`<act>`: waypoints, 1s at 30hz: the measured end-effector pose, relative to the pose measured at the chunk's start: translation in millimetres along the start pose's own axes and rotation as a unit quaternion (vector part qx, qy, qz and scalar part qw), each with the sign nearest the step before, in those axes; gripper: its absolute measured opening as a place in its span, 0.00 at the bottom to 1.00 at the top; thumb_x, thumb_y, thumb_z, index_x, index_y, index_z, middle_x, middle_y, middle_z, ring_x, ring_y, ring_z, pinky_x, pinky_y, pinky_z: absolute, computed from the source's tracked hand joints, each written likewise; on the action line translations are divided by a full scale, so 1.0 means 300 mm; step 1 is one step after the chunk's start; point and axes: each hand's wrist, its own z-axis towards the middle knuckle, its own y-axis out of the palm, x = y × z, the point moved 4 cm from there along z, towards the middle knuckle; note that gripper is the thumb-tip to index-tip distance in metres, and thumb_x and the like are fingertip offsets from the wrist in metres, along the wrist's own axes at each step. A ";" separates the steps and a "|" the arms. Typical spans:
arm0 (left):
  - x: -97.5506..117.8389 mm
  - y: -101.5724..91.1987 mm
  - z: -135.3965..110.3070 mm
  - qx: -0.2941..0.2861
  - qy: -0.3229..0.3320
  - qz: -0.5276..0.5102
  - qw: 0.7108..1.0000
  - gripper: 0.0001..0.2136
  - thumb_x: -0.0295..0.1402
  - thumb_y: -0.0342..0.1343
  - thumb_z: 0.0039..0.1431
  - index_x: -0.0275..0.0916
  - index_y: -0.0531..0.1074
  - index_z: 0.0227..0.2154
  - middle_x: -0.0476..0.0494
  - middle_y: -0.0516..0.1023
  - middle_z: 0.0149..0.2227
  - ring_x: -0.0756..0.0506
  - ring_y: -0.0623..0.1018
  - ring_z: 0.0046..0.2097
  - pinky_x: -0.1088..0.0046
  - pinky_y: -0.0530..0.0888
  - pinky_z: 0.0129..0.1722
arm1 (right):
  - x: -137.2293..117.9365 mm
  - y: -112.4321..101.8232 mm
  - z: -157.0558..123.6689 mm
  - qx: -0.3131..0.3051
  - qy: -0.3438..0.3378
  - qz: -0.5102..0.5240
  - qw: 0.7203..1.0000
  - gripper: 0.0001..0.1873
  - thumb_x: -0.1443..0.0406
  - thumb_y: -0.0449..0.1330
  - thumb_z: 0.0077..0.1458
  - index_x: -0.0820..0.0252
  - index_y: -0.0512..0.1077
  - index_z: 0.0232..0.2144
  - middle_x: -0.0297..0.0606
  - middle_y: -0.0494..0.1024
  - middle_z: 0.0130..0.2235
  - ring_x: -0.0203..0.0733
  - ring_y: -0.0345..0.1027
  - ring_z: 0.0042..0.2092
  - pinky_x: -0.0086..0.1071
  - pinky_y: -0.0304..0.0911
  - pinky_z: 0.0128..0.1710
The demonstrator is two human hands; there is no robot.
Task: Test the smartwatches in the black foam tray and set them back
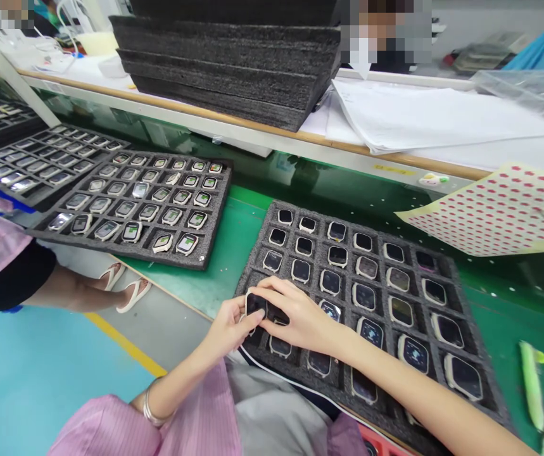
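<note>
A dark foam tray (pixel 442 253) with several smartwatch bodies in its pockets lies on the green bench in front of me. Over its near left corner my left hand (pixel 227 326) and my right hand (pixel 295 313) meet. Both pinch one black-faced watch body (pixel 256 304) between fingers and thumbs, just above the tray's pockets. A silver bangle sits on my left wrist.
A second foam tray (pixel 215 209) of watch bodies lies to the left, with more trays (pixel 38 158) beyond it. A stack of black foam sheets (pixel 228 63) and white papers (pixel 418 114) sit on the raised shelf. A dotted sticker sheet (pixel 499 209) lies at right. Another person's legs (pixel 86 288) are at left.
</note>
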 end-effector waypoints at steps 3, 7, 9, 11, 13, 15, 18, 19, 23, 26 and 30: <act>-0.006 -0.002 -0.001 -0.011 -0.001 0.003 1.000 0.17 0.45 0.60 0.52 0.33 0.69 0.33 0.60 0.55 0.15 0.58 0.52 0.14 0.81 0.49 0.13 | 0.007 0.004 -0.002 -0.003 0.004 0.039 0.999 0.25 0.73 0.58 0.52 0.60 0.63 0.53 0.44 0.69 0.46 0.45 0.65 0.47 0.40 0.64 0.48; -0.011 -0.006 0.001 -0.007 -0.006 0.007 1.000 0.17 0.44 0.60 0.53 0.33 0.70 0.34 0.60 0.55 0.13 0.57 0.52 0.14 0.81 0.51 0.14 | 0.013 0.006 -0.003 0.005 0.008 0.063 0.998 0.24 0.72 0.59 0.52 0.60 0.64 0.53 0.43 0.69 0.45 0.44 0.65 0.46 0.40 0.64 0.48; -0.008 -0.005 0.003 0.000 0.002 0.014 1.000 0.16 0.43 0.60 0.53 0.33 0.71 0.34 0.57 0.61 0.15 0.55 0.60 0.16 0.80 0.59 0.18 | 0.016 0.007 -0.004 0.005 0.013 0.064 0.998 0.24 0.72 0.59 0.52 0.60 0.64 0.53 0.43 0.69 0.45 0.44 0.65 0.46 0.40 0.64 0.48; -0.001 -0.002 0.005 0.002 0.024 0.033 0.999 0.16 0.42 0.60 0.53 0.32 0.72 0.35 0.50 0.70 0.22 0.50 0.70 0.26 0.77 0.67 0.27 | 0.017 0.004 -0.006 0.003 0.014 0.057 0.998 0.24 0.72 0.59 0.52 0.60 0.64 0.52 0.44 0.69 0.45 0.45 0.65 0.46 0.40 0.64 0.48; 0.003 0.002 0.005 -0.002 0.050 0.070 0.996 0.15 0.40 0.58 0.55 0.33 0.72 0.38 0.44 0.75 0.32 0.45 0.73 0.37 0.73 0.69 0.38 | 0.017 -0.005 -0.010 0.003 0.008 0.037 0.999 0.24 0.73 0.59 0.51 0.62 0.64 0.52 0.44 0.70 0.45 0.46 0.65 0.47 0.42 0.63 0.49; -0.001 0.004 0.004 -0.006 0.062 0.105 0.993 0.16 0.39 0.58 0.55 0.34 0.70 0.43 0.43 0.75 0.39 0.43 0.72 0.43 0.71 0.69 0.44 | 0.015 -0.020 -0.013 0.004 -0.005 0.006 1.000 0.24 0.73 0.60 0.50 0.62 0.64 0.51 0.45 0.71 0.46 0.48 0.65 0.48 0.44 0.63 0.49; -0.018 0.004 0.001 -0.008 0.054 0.109 0.993 0.21 0.40 0.60 0.54 0.37 0.66 0.48 0.43 0.74 0.41 0.44 0.73 0.42 0.71 0.70 0.42 | 0.012 -0.044 -0.018 0.050 -0.008 -0.016 0.999 0.22 0.69 0.61 0.52 0.61 0.65 0.50 0.45 0.71 0.46 0.50 0.65 0.47 0.45 0.64 0.48; -0.021 0.003 0.001 -0.003 0.056 0.101 0.993 0.21 0.41 0.59 0.54 0.38 0.66 0.49 0.44 0.74 0.40 0.45 0.73 0.41 0.71 0.71 0.40 | 0.014 -0.049 -0.022 0.081 0.007 -0.014 0.997 0.21 0.67 0.62 0.52 0.60 0.65 0.50 0.45 0.71 0.45 0.49 0.66 0.46 0.44 0.65 0.47; -0.017 0.003 0.000 0.033 0.079 0.071 0.994 0.18 0.43 0.55 0.58 0.38 0.66 0.46 0.47 0.72 0.32 0.49 0.72 0.33 0.76 0.69 0.32 | 0.025 -0.011 -0.043 0.122 0.112 -0.054 0.985 0.25 0.65 0.62 0.54 0.61 0.62 0.53 0.44 0.71 0.41 0.48 0.70 0.40 0.41 0.69 0.39; -0.019 0.007 -0.001 0.033 0.051 0.053 0.997 0.18 0.45 0.54 0.58 0.37 0.66 0.43 0.55 0.63 0.21 0.54 0.61 0.20 0.79 0.59 0.19 | 0.019 0.028 -0.054 0.036 0.133 -0.116 0.984 0.26 0.62 0.60 0.56 0.63 0.60 0.55 0.45 0.70 0.41 0.48 0.71 0.37 0.42 0.70 0.35; -0.024 0.001 0.001 0.019 0.031 0.032 0.999 0.19 0.48 0.54 0.57 0.36 0.64 0.39 0.61 0.54 0.16 0.56 0.51 0.15 0.78 0.49 0.15 | -0.017 -0.012 -0.057 -0.074 0.050 -0.127 0.988 0.33 0.60 0.61 0.57 0.62 0.54 0.60 0.44 0.71 0.41 0.46 0.71 0.39 0.37 0.69 0.37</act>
